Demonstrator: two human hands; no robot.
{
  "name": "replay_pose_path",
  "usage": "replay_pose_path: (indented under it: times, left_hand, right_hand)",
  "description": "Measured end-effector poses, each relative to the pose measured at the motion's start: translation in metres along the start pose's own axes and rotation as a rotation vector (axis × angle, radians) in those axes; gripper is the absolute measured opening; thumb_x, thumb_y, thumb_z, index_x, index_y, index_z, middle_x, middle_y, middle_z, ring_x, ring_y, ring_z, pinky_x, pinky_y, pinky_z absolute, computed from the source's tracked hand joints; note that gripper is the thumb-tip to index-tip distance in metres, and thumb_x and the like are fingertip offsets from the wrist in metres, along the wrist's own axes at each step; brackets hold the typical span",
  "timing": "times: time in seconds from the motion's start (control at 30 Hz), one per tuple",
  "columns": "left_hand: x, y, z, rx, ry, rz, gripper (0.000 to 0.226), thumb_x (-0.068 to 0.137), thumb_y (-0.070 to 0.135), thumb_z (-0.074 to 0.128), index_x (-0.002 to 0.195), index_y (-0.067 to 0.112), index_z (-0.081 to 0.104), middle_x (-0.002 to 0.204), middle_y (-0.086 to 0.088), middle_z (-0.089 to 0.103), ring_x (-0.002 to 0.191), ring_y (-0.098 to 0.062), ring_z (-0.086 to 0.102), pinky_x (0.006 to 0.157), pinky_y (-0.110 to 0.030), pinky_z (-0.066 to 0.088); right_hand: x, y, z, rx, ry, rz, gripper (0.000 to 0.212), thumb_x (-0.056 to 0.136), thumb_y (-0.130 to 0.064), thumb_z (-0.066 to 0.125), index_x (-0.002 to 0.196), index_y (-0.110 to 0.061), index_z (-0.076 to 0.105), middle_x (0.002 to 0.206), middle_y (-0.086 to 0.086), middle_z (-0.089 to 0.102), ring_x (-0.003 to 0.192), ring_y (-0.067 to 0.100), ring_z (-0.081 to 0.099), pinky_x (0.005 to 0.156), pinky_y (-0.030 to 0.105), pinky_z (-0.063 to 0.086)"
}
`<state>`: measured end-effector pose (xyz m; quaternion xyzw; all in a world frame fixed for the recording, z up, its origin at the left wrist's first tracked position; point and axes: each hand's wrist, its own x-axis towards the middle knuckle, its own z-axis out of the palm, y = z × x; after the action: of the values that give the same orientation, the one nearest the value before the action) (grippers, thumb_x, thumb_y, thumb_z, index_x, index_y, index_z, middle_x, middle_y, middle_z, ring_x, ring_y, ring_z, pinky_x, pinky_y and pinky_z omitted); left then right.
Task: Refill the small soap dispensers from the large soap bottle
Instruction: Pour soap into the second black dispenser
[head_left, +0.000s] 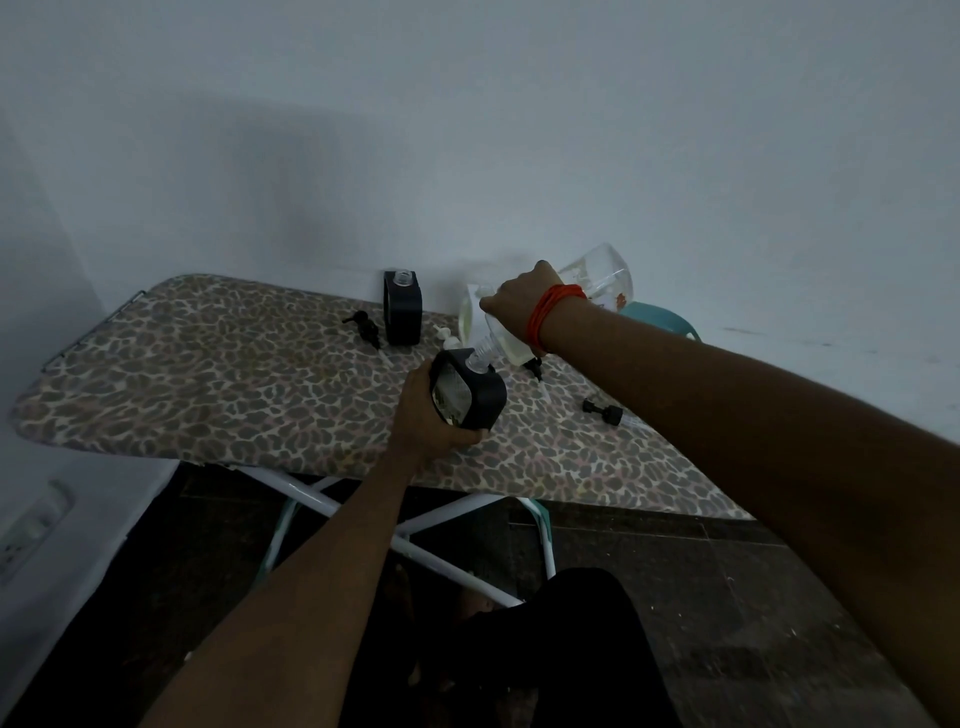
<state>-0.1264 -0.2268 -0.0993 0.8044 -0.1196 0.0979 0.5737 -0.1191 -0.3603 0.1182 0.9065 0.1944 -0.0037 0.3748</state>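
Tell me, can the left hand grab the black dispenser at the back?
Probably not now: the left hand is busy gripping the tilted dispenser under the large bottle. Nothing blocks the way to the back dispenser.

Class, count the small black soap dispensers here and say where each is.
2. The far dispenser stands open-topped at the back edge of the board; the held dispenser is gripped by the left hand, tilted under the large bottle. Others may be hidden.

No writing can be read anywhere, the large soap bottle (602, 275) being too blurred.
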Motion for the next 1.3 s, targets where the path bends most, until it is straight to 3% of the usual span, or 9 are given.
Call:
replay_pose_path:
  times: [0.07, 0.13, 0.27, 0.47, 0.63, 0.77, 0.83, 0.97, 1.3]
  left_hand:
    - [-0.001, 0.001, 0.000, -0.007, 0.005, 0.003, 0.119, 0.043, 0.052, 0.085, 0.144, 0.011, 0.038, 0.140, -0.008, 0.046, 0.129, -0.024, 0.047, 0.105, -0.047, 0.044]
    - [-0.001, 0.002, -0.001, -0.013, 0.002, 0.012, 0.115, 0.044, 0.051, 0.085, 0.143, 0.014, 0.039, 0.140, -0.008, 0.047, 0.129, -0.025, 0.048, 0.105, -0.048, 0.044]
    - [0.000, 0.002, -0.001, -0.008, -0.008, 0.015, 0.116, 0.044, 0.050, 0.084, 0.143, 0.010, 0.040, 0.138, -0.010, 0.048, 0.129, -0.027, 0.048, 0.105, -0.049, 0.043]
    - [-0.002, 0.001, -0.001, -0.003, -0.005, -0.017, 0.119, 0.041, 0.050, 0.086, 0.143, 0.013, 0.038, 0.138, -0.007, 0.046, 0.127, -0.020, 0.046, 0.102, -0.037, 0.042]
    - [-0.001, 0.002, -0.001, 0.001, -0.013, -0.024, 0.117, 0.045, 0.036, 0.092, 0.144, 0.010, 0.038, 0.140, -0.009, 0.046, 0.129, -0.025, 0.047, 0.105, -0.049, 0.044]
    - [-0.003, 0.004, -0.002, 0.000, 0.001, -0.022, 0.120, 0.042, 0.049, 0.086, 0.144, 0.008, 0.037, 0.139, -0.010, 0.046, 0.129, -0.025, 0.047, 0.105, -0.049, 0.043]
    - [-0.004, 0.005, -0.001, 0.002, 0.000, -0.015, 0.120, 0.044, 0.053, 0.085, 0.144, 0.008, 0.037, 0.140, -0.011, 0.045, 0.130, -0.026, 0.046, 0.106, -0.050, 0.042]
    - [-0.003, 0.006, -0.002, -0.004, -0.008, -0.019, 0.121, 0.044, 0.055, 0.084, 0.145, 0.008, 0.037, 0.139, -0.011, 0.046, 0.130, -0.027, 0.047, 0.105, -0.052, 0.042]
    - [-0.004, 0.005, -0.001, 0.021, 0.010, -0.008, 0.118, 0.044, 0.055, 0.085, 0.144, 0.011, 0.038, 0.138, -0.010, 0.046, 0.128, -0.027, 0.046, 0.105, -0.047, 0.042]
  right_hand:
    - [0.003, 0.000, 0.001, -0.019, 0.017, 0.001, 0.033, 0.093, -0.004, 0.054, 0.124, -0.016, 0.050, 0.079, -0.003, 0.048, 0.084, 0.023, 0.055, 0.085, 0.038, 0.043]
    - [0.006, -0.001, 0.003, -0.055, 0.020, -0.008, 0.033, 0.093, -0.004, 0.053, 0.124, -0.017, 0.051, 0.070, -0.003, 0.036, 0.077, 0.022, 0.048, 0.085, 0.037, 0.043]
    - [0.013, 0.001, 0.010, -0.084, 0.036, -0.024, 0.037, 0.092, -0.005, 0.055, 0.127, -0.018, 0.050, 0.070, -0.003, 0.038, 0.077, 0.022, 0.049, 0.086, 0.037, 0.043]
    - [0.018, -0.003, 0.010, -0.141, 0.052, -0.020, 0.030, 0.095, -0.005, 0.048, 0.122, -0.018, 0.051, 0.069, -0.003, 0.038, 0.079, 0.022, 0.055, 0.093, 0.041, 0.046]
    - [0.019, -0.005, 0.008, -0.172, 0.045, -0.012, 0.026, 0.097, -0.005, 0.047, 0.119, -0.017, 0.051, 0.067, -0.001, 0.037, 0.078, 0.023, 0.054, 0.094, 0.044, 0.046]
    - [0.018, -0.007, 0.006, -0.179, 0.042, 0.002, 0.024, 0.097, -0.006, 0.047, 0.117, -0.018, 0.052, 0.067, -0.002, 0.035, 0.081, 0.023, 0.057, 0.095, 0.045, 0.046]
    - [0.016, -0.009, 0.003, -0.173, 0.040, 0.007, 0.024, 0.097, -0.011, 0.049, 0.119, -0.019, 0.052, 0.073, -0.003, 0.043, 0.089, 0.023, 0.061, 0.096, 0.045, 0.045]
    - [0.016, -0.012, -0.001, -0.179, 0.022, 0.010, 0.029, 0.098, -0.020, 0.051, 0.127, -0.022, 0.051, 0.107, -0.002, 0.064, 0.103, 0.025, 0.062, 0.098, 0.045, 0.043]
    - [0.012, -0.016, -0.007, -0.222, 0.033, 0.007, 0.036, 0.098, -0.017, 0.049, 0.133, -0.023, 0.050, 0.113, -0.002, 0.065, 0.106, 0.025, 0.061, 0.100, 0.044, 0.041]
